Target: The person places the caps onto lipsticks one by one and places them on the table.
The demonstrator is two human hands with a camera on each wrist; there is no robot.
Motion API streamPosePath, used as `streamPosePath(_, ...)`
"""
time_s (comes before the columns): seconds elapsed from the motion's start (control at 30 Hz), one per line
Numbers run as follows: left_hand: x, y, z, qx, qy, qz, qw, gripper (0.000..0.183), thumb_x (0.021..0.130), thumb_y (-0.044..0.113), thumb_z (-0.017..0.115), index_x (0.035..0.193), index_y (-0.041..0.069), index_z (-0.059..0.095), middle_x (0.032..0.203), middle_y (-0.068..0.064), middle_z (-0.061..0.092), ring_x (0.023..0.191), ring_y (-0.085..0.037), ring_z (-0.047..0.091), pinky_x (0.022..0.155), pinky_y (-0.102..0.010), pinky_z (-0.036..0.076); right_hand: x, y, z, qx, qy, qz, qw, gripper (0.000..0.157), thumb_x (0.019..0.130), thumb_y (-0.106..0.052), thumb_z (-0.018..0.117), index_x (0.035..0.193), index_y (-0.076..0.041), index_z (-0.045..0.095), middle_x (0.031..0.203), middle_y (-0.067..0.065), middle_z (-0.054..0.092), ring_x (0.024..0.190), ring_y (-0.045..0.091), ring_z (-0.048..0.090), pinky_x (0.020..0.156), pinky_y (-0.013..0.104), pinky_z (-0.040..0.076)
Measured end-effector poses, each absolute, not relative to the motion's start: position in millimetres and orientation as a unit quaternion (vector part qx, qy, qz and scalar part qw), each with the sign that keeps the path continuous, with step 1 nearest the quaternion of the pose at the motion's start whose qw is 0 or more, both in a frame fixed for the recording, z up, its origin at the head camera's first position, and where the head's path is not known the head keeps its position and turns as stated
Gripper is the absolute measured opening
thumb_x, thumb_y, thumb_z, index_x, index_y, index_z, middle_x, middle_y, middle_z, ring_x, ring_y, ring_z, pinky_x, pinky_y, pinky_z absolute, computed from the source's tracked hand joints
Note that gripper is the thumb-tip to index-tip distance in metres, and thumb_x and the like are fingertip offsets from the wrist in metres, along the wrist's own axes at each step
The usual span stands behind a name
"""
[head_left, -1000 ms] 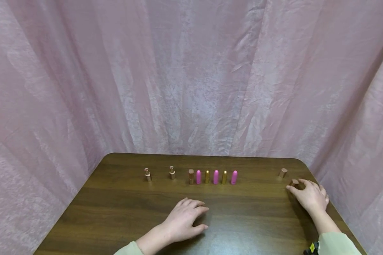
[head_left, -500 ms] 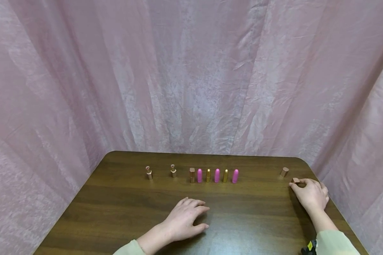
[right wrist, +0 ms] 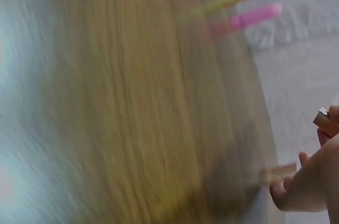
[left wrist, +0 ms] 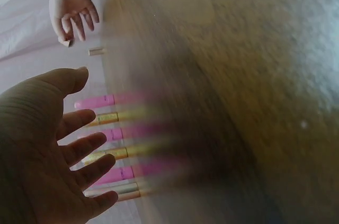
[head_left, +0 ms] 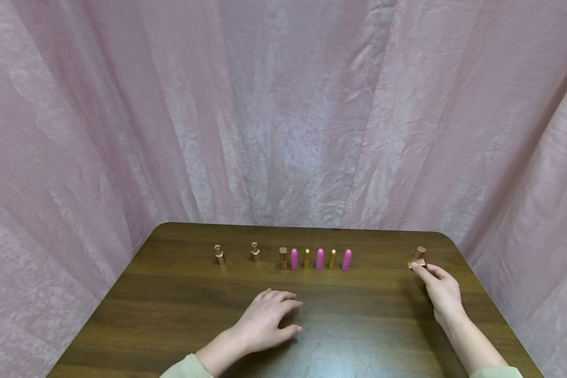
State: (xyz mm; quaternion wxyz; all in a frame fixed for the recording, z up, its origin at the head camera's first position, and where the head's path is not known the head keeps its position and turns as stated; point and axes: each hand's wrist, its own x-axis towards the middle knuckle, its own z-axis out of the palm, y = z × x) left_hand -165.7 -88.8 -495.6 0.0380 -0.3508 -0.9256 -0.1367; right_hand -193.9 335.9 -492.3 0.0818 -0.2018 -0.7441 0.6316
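Note:
At the right of the table, my right hand (head_left: 444, 294) pinches a small rose-gold lipstick cap (head_left: 417, 263) between thumb and fingers. A second rose-gold cap (head_left: 420, 252) stands on the table just behind it; the held cap overlaps it in the head view. The right wrist view has the held cap (right wrist: 324, 121) at its right edge and the standing cap (right wrist: 283, 172) below. My left hand (head_left: 264, 323) is over the middle of the table with fingers spread and nothing in them. Two uncapped rose-gold lipstick tubes (head_left: 219, 256) stand at the back left.
A row of upright lipsticks stands at the back middle: a capped rose-gold lipstick (head_left: 283, 259), then pink lipsticks (head_left: 319, 259) alternating with gold lipsticks (head_left: 332, 260). Behind the brown wooden table (head_left: 170, 294) hangs a pink curtain (head_left: 283, 115).
My right hand has picked up the nearer cap from the right side and brought it left, in front of the standing cap. The left hand stays almost in place.

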Motion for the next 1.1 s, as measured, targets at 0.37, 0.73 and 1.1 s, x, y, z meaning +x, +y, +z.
streamPosePath(0.37, -168.1, -103.2, -494.4, -0.326, -0.933, -0.15, 0.034, 0.051, 0.095, 0.049, 0.067, 0.137, 0.021, 0.065, 0.14, 0.002, 0.059, 0.131, -0.023, 0.053, 0.114, -0.057, 0.033, -176.7, 320.1, -480.9, -0.17, -0.478, 0.858, -0.077, 0.02, 0.105, -0.029, 0.057, 0.091, -0.027, 0.07, 0.099, -0.01, 0.07, 0.099, 0.005, 0.064, 0.104, 0.029, 0.047)
streamPosePath(0.73, -179.7, -127.2, -489.5, -0.289, -0.939, -0.181, 0.044, 0.049, 0.094, 0.045, 0.07, 0.135, 0.017, 0.066, 0.139, -0.003, 0.061, 0.13, -0.028, 0.054, 0.112, -0.059, 0.035, -169.4, 314.3, -484.6, -0.13, -0.506, 0.851, -0.048, 0.025, 0.105, -0.016, 0.058, 0.089, -0.025, 0.074, 0.094, -0.011, 0.07, 0.096, 0.005, 0.062, 0.093, 0.025, 0.052)
streamPosePath(1.1, -214.2, -187.4, -484.0, -0.091, -0.954, -0.282, 0.052, 0.035, 0.096, 0.037, 0.071, 0.124, 0.017, 0.073, 0.13, -0.003, 0.066, 0.124, -0.032, 0.058, 0.099, -0.055, 0.046, -167.4, 314.9, -484.0, -0.121, -0.516, 0.848, -0.026, 0.023, 0.104, -0.011, 0.058, 0.092, -0.024, 0.073, 0.092, -0.01, 0.072, 0.091, 0.005, 0.064, 0.089, 0.024, 0.054)
